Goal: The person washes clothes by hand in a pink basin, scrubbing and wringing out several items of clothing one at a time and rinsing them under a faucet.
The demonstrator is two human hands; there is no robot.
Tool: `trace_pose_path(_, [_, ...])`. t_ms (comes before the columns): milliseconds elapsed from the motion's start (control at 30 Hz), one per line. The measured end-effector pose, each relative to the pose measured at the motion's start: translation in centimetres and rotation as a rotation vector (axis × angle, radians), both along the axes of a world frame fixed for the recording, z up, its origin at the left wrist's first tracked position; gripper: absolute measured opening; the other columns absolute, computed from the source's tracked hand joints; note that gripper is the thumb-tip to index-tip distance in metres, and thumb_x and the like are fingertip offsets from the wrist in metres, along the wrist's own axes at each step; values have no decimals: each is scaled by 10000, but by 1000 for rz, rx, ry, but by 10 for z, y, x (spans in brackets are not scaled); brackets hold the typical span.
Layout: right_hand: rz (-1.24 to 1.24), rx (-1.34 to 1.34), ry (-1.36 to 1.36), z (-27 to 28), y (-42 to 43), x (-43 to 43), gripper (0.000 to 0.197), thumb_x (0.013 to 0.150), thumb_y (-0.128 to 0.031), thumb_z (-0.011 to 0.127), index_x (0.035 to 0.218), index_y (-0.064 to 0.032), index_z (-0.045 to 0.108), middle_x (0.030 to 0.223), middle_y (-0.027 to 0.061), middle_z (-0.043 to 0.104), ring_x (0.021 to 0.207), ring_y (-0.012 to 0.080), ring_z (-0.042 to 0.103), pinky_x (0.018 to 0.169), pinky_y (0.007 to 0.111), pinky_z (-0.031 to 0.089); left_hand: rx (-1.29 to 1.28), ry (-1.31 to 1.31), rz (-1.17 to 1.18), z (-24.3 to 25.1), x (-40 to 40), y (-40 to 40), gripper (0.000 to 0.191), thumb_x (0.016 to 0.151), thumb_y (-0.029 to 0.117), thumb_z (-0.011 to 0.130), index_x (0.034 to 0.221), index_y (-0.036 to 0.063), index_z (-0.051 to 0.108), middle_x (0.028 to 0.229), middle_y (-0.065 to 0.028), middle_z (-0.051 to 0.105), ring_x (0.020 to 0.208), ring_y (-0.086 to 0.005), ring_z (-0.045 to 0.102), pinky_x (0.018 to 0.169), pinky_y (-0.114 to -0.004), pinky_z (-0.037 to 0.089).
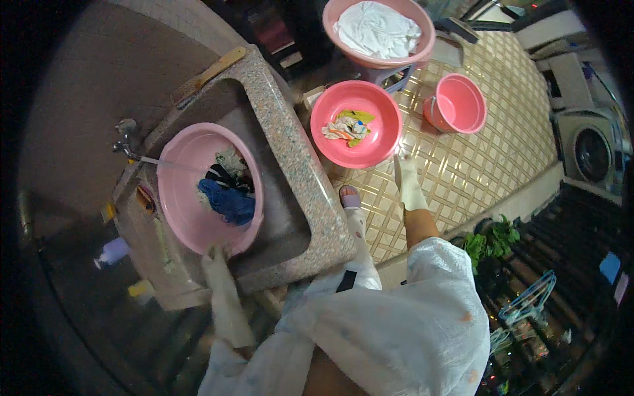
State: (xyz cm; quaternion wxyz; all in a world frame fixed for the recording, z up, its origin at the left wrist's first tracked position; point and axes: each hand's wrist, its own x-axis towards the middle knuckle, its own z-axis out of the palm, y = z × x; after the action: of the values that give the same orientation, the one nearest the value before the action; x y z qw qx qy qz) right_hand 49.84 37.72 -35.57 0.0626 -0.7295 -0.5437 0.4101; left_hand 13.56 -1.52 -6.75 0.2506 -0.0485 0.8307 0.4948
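Observation:
A pale pink plastic basin (181, 213) sits tilted in the stone sink, holding a dark blue garment (230, 200), a black piece with white stripes (223, 177) and pale cloth (230, 161). My left hand (216, 260), in a cream glove, is at this basin's near rim; its fingers are blurred. On the floor stands a bright pink basin (334, 106) with white and orange cloth (344, 129) and yellow-green cloth (364, 116) inside. My right hand (407, 173), gloved alike, is beside that basin's near right rim, with thumb and fingers apart; contact is unclear. Water runs from the tap (126, 146) into the sink basin.
The speckled granite sink rim (292, 143) lies between the two basins. A wooden washboard (210, 74) rests on its far edge. Beyond are a basin of white cloth (379, 29) on a stool (386, 76), a pink bucket (458, 104) and a front-loading washing machine (592, 151).

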Motion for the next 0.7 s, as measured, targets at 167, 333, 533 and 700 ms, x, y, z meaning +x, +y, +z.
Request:
trace_pose_path(167, [-55, -58, 101, -50, -2, -18, 345, 906, -271, 613, 903, 70, 665, 717, 115, 665, 650, 190, 622, 580, 341, 474, -149, 113, -47, 8, 25, -6, 190, 994, 90, 542, 1125, -16, 630, 925, -83, 676, 761, -127, 591, 713, -256, 491])
trace_pose_path(333, [-98, -18, 312, -61, 12, -49, 329, 886, -262, 620, 846, 62, 660, 694, 117, 656, 627, 197, 615, 551, 361, 461, -89, 154, 80, 11, 45, -5, 169, 989, 101, 568, 1082, -19, 642, 906, -83, 686, 800, -127, 600, 743, -262, 499])
trace_pose_path(533, [-399, 156, 613, -50, 41, -53, 215, 781, -65, 634, 982, 0, 669, 784, 65, 663, 617, 147, 581, 523, 325, 474, -45, 156, 9, 23, 31, 21, 173, 998, 136, 551, 1052, 3, 647, 863, -52, 659, 795, -124, 585, 745, -259, 489])
trace_pose_path(700, [-329, -39, 385, 144, 32, 27, 308, 779, -123, 660, 1060, 3, 639, 840, 93, 677, 682, 191, 645, 539, 321, 506, 15, 138, 10, 70, 59, 71, 237, 1007, 171, 520, 1112, -4, 641, 950, -75, 657, 838, -158, 610, 839, -309, 508])
